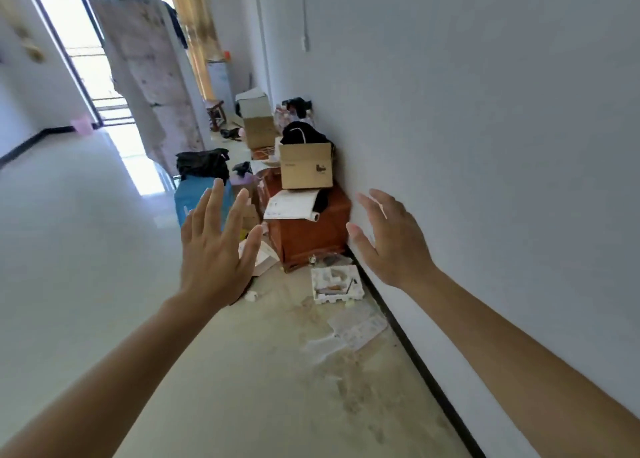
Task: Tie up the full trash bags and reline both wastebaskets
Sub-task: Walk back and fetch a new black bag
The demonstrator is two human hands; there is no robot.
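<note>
Black bag plastic touches neither hand. Left hand (214,249): fingers (213,201) straight and splayed apart, palm forward, holding nothing. Right hand (391,246): fingers (372,204) also apart, slightly relaxed, empty. It is near the white wall (485,145); cannot tell if it touches. Both hands are up in the air in front of the clutter.

Past the left fingers is the blue wastebasket (183,199) on the floor (86,249), partly hidden by that hand. A black trash bag (202,163) bulges out of its top; the mouth looks loose, not knotted. A pale pink tub (81,125) sits well apart by the balcony door. It could be the second wastebasket; cannot tell.

Right of the bin is a wooden cabinet (311,232) with a cardboard box (306,164) and papers on top. A foam tray (337,284) and loose paper lie on the floor by the baseboard.

Progress, judged: nothing done yet. The bag is not tied or lifted out, and no fresh liner is in sight. Left to do: reach the blue bin, gather and knot the bag, pull it out, reline, then repeat for the second one.
</note>
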